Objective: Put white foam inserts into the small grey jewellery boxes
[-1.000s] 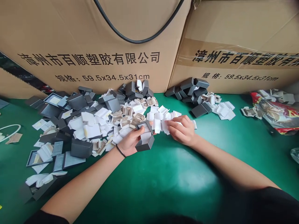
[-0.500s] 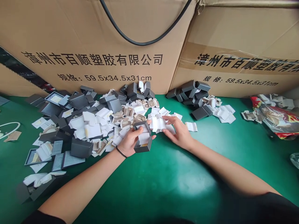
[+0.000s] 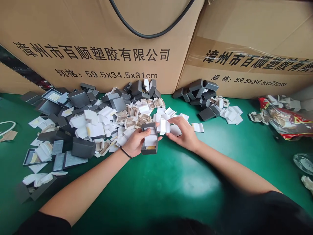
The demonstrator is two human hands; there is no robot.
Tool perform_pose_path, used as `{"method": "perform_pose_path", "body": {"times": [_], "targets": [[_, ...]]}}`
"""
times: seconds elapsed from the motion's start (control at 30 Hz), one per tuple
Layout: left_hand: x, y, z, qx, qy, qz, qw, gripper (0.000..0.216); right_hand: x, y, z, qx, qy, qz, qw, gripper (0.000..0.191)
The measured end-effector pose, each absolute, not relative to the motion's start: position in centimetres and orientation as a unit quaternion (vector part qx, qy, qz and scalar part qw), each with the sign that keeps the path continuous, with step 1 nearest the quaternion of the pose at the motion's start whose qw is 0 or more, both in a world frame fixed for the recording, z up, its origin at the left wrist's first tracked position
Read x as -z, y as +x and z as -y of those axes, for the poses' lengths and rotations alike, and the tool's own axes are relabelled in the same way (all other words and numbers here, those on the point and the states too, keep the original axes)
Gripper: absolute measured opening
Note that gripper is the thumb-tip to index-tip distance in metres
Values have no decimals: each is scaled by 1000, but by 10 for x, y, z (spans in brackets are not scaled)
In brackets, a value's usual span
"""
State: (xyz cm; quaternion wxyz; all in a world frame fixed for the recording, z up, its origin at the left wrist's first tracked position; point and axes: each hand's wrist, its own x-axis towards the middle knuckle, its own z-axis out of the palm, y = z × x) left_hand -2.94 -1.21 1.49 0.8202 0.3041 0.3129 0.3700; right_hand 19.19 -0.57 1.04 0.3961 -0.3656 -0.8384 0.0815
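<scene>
My left hand [image 3: 135,142], with a dark band at its wrist, grips a small dark grey box [image 3: 149,151] from its left side. The box has no lid on it, and white lining and a yellowish patch show inside. Just right of the box, the thumb and fingers of my right hand [image 3: 185,134] close on the edge of a folded white insert [image 3: 163,126]. Loose white pieces [image 3: 176,130] lie under and around that hand. Left of the box spreads a heap of white pieces [image 3: 95,130], brown card inserts [image 3: 132,112] and dark boxes [image 3: 84,147].
Large cardboard cartons [image 3: 97,26] stand along the back of the green table [image 3: 146,192]. A black cable [image 3: 149,36] hangs before them. Further dark boxes [image 3: 207,112] sit at the back right. A red-and-clear plastic bag [image 3: 283,120] and a clear round object [image 3: 303,163] lie at far right.
My right hand's fingers have drawn in on the white insert and lifted it close to the box. The box has turned more upright in my left hand. The view has tilted down slightly.
</scene>
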Motion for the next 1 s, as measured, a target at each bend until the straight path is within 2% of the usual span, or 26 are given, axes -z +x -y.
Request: {"method": "perform_pose_path", "body": {"times": [0.5, 0.77, 1.0], "targets": [[-21, -24, 13, -360, 334, -310, 814, 47, -5, 186, 11, -175, -372, 831, 374, 57], [-20, -24, 14, -359, 337, -310, 813, 46, -10, 177, 21, -149, -430, 798, 396, 51], [-19, -24, 15, -370, 332, -320, 806, 43, -8, 174, 23, -204, -411, 781, 424, 46]]}}
